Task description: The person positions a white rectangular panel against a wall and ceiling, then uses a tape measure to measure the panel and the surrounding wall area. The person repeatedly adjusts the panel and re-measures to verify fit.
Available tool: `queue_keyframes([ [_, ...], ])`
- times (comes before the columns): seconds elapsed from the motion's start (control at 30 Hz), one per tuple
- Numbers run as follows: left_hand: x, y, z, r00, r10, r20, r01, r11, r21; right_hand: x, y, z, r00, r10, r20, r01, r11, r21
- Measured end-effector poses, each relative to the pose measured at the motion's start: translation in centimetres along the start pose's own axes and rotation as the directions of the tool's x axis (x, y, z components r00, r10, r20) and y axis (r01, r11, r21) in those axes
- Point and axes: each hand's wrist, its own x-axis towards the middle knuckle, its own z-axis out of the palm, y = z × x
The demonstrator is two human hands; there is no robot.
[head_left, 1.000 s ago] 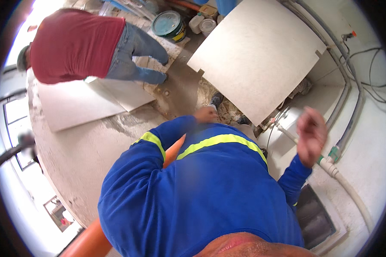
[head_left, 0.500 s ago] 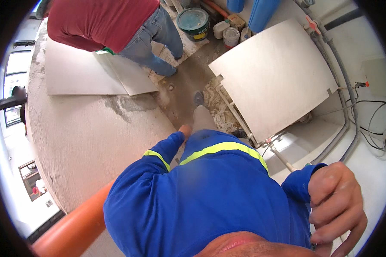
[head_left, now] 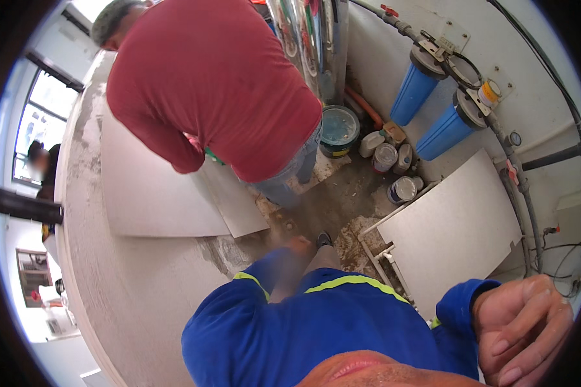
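Observation:
My left hand [head_left: 299, 244] hangs low in front of me, beside my leg. It is smeared by motion, so its fingers do not show clearly. My right hand [head_left: 526, 329] is raised close by at the lower right. Its fingers are loosely bent and a little apart, with nothing visible in them. Beyond my left arm lie two overlapping pale flat panels [head_left: 164, 209] on a broad, rough pinkish-grey surface [head_left: 152, 284]. Another pale panel [head_left: 455, 235] leans to the right, beside thin white pipes [head_left: 387, 258].
A co-worker in a red shirt [head_left: 213, 77] bends over the panels. A lidded bucket [head_left: 339, 128], cans [head_left: 403, 189] and jugs [head_left: 371, 143] stand on the far floor. Blue filter housings [head_left: 436, 132] hang on the wall. Grey pipes [head_left: 516, 158] and cables [head_left: 565, 258] run along the right.
My view has tilted up and swung, so the co-worker and filters show more fully. My left hand has swung beside my leg. My right hand's fingers have loosened slightly.

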Motion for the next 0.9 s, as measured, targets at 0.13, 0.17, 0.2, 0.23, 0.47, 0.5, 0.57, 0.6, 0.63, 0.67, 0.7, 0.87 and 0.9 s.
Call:
queue_keyframes([
  [0.13,-0.4,-5.7,-3.9,0.94,-0.308,0.147,0.341,0.831,-0.44,2.3,4.6,0.8,0.952,-0.306,-0.002,0.298,0.928,-0.222],
  [0.17,-0.9,-6.9,-4.6,0.895,-0.408,0.181,0.44,0.74,-0.509,2.4,5.5,1.0,0.934,-0.358,-0.011,0.337,0.888,-0.314],
  [0.2,-1.5,-8.1,-5.3,0.899,-0.41,0.157,0.411,0.661,-0.628,2.3,6.5,1.0,0.913,-0.407,-0.011,0.369,0.838,-0.403],
  [0.23,-2.4,-8.8,-5.7,0.831,-0.499,0.247,0.511,0.507,-0.694,2.1,8.3,0.7,0.887,-0.461,0.022,0.417,0.78,-0.467],
  [0.47,-14.0,-10.4,-7.0,0.681,-0.684,0.264,0.47,0.131,-0.873,-4.6,27.3,-2.3,0.78,0.389,-0.491,-0.498,0.86,-0.109],
  [0.5,-15.3,-10.6,-6.7,0.655,-0.708,0.264,0.502,0.147,-0.853,-5.2,30.1,-2.9,0.757,0.406,-0.513,-0.528,0.841,-0.114],
  [0.57,-17.4,-11.1,-5.8,0.607,-0.75,0.261,0.551,0.16,-0.819,-6.1,34.6,-3.5,0.733,0.422,-0.534,-0.569,0.81,-0.142],
  [0.6,-18.0,-11.2,-5.1,0.597,-0.765,0.242,0.559,0.18,-0.81,-6.4,36.4,-3.8,0.73,0.423,-0.537,-0.583,0.795,-0.165],
  [0.63,-18.5,-11.3,-4.3,0.587,-0.782,0.21,0.57,0.214,-0.793,-6.5,38.2,-4.0,0.703,0.446,-0.553,-0.622,0.764,-0.174],
  [0.67,-18.9,-11.5,-3.5,0.579,-0.797,0.172,0.582,0.256,-0.772,-6.4,40.0,-4.0,0.727,0.409,-0.551,-0.579,0.797,-0.173],
  [0.7,-19.2,-11.4,-2.6,0.582,-0.806,0.111,0.594,0.327,-0.735,-6.2,41.7,-4.1,0.733,0.399,-0.551,-0.568,0.805,-0.173],
  [0.87,-19.1,-11.0,-0.5,0.655,-0.749,-0.098,0.653,0.627,-0.425,-4.0,49.2,-4.8,0.716,0.398,-0.573,-0.55,0.828,-0.111],
  [0.9,-18.8,-10.9,-0.9,0.667,-0.741,-0.073,0.65,0.627,-0.428,-3.5,50.6,-5.1,0.724,0.388,-0.57,-0.525,0.847,-0.09],
])
